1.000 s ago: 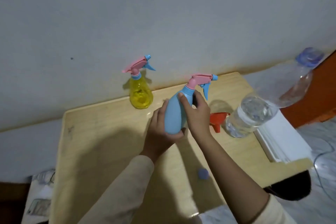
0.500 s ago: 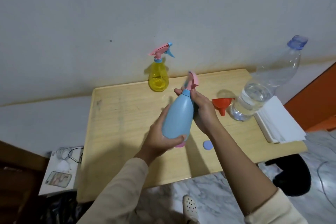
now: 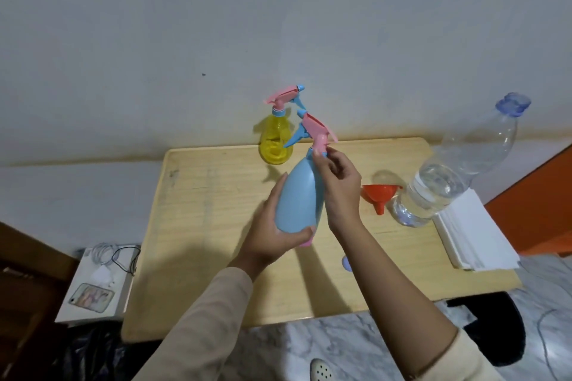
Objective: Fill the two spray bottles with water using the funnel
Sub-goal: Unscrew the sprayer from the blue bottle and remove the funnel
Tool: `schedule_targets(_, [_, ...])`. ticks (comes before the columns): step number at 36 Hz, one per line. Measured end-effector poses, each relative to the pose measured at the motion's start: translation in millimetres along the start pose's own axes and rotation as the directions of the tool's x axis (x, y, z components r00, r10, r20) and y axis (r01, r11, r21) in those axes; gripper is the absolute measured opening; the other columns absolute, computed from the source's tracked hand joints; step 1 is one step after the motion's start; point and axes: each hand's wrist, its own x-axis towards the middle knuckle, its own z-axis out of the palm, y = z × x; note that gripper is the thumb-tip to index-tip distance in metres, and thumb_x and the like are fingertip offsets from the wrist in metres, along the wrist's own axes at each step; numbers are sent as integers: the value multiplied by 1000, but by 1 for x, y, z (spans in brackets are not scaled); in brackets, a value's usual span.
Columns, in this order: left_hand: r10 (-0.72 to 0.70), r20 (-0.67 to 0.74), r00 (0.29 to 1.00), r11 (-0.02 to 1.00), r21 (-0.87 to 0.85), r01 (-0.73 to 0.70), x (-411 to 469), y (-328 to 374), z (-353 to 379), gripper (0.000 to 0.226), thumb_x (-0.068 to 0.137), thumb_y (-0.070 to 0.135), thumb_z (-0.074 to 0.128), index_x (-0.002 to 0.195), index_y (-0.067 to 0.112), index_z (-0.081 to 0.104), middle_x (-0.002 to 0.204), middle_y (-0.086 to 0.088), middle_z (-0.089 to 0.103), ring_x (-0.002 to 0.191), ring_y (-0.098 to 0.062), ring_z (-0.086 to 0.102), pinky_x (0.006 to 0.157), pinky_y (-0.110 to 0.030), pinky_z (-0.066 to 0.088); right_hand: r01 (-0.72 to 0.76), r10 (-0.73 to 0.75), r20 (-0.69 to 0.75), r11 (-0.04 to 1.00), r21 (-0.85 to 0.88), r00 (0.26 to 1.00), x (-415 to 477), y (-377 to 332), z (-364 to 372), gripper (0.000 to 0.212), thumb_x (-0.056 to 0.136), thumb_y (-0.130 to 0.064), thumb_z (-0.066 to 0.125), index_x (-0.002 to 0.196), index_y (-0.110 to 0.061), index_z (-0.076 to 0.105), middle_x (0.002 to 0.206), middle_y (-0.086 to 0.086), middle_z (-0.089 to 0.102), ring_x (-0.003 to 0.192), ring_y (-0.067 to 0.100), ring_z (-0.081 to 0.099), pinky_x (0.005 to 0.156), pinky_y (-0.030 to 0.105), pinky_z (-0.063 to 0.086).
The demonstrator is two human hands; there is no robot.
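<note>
My left hand (image 3: 272,233) grips the lower body of the blue spray bottle (image 3: 298,198), held tilted above the wooden table (image 3: 201,210). The fingers of my right hand (image 3: 339,185) pinch the collar just under its pink spray head (image 3: 317,130), whose nozzle points left. At the table's back edge the yellow spray bottle (image 3: 277,141) stands upright with its pink head on. An orange funnel (image 3: 376,195) lies on its side at the right, beside a large clear water bottle (image 3: 448,176) with a blue cap, partly filled.
A stack of white paper (image 3: 473,235) lies at the table's right edge. A small blue cap (image 3: 346,263) rests on the table beside my right forearm. A white box with cables and a phone (image 3: 97,281) sits on the floor at left. The wall stands close behind the table.
The pink spray head has turned so its nozzle now points left instead of right. The camera view has pulled back and down, showing the floor and the table's front edge.
</note>
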Motion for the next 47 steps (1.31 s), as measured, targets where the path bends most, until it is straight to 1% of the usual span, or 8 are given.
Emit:
schedule_targets(5, [8, 10, 1000, 1000, 12, -8, 9, 1, 3, 102, 58, 43, 82, 143, 50, 26, 134, 11, 50, 120, -16, 54, 93, -46, 52, 36, -41, -40, 993, -113, 998, 14, -4, 6, 26, 78, -34, 75, 89, -13, 68, 80, -1, 66, 73, 12, 60, 65, 24, 48])
schedule_targets(12, [53, -30, 998, 994, -93, -55, 13, 10, 6, 95, 60, 38, 80, 141, 43, 31, 131, 25, 49, 118, -2, 52, 88, -18, 48, -68, 62, 96, 996, 64, 993, 23, -8, 3, 18, 93, -23, 57, 110, -19, 52, 78, -14, 67, 62, -9, 59, 58, 8, 45])
schedule_targets(17, [43, -39, 998, 996, -79, -46, 19, 10, 5, 94, 60, 40, 81, 139, 51, 30, 130, 17, 49, 117, -11, 52, 91, -34, 53, -31, 28, 87, 999, 31, 996, 27, -12, 6, 20, 93, -26, 56, 111, -19, 55, 104, -12, 59, 71, -16, 57, 61, 5, 43])
schedule_targets(22, [51, -23, 998, 996, -67, -52, 25, 13, 10, 97, 60, 37, 81, 141, 48, 29, 130, 15, 49, 118, -11, 52, 89, -32, 54, 20, -15, -73, 998, 57, 997, 28, -14, 9, 31, 78, -15, 76, 98, -7, 54, 83, -7, 58, 60, -10, 57, 57, 11, 44])
schedule_targets(26, [69, -58, 996, 992, -102, -75, 28, 16, 12, 92, 62, 19, 81, 135, 50, 35, 128, 23, 53, 117, -7, 55, 85, -25, 52, -35, 37, -33, 997, 75, 999, 29, -12, 8, 14, 86, -27, 66, 93, -16, 63, 85, -3, 66, 73, 0, 61, 64, 12, 47])
schedule_targets(33, [50, -35, 998, 991, -120, -54, 33, 14, 15, 97, 62, 17, 82, 140, 44, 33, 131, 15, 51, 120, -15, 54, 88, -47, 55, 14, -14, -1, 999, 33, 1000, 32, -10, 12, 22, 87, -33, 64, 91, -12, 68, 72, -7, 62, 64, 1, 54, 56, 12, 42])
schedule_targets(41, [-25, -53, 998, 999, -49, 22, 31, -7, 12, 99, 58, 25, 85, 139, 47, 34, 133, 24, 46, 121, -11, 52, 91, -43, 54, 120, -120, 0, 991, 60, 993, 64, -33, 11, 23, 92, -22, 59, 89, -1, 64, 86, 30, 57, 72, 18, 50, 65, 16, 40])
schedule_targets(47, [-59, -64, 996, 994, 92, 65, 24, -34, 5, 100, 51, 36, 85, 133, 49, 27, 134, 21, 41, 122, -9, 48, 95, -37, 51, 199, -194, -59, 975, 102, 979, 107, -65, -6, 26, 93, -23, 57, 92, 3, 61, 82, 9, 50, 81, 15, 45, 77, 27, 38])
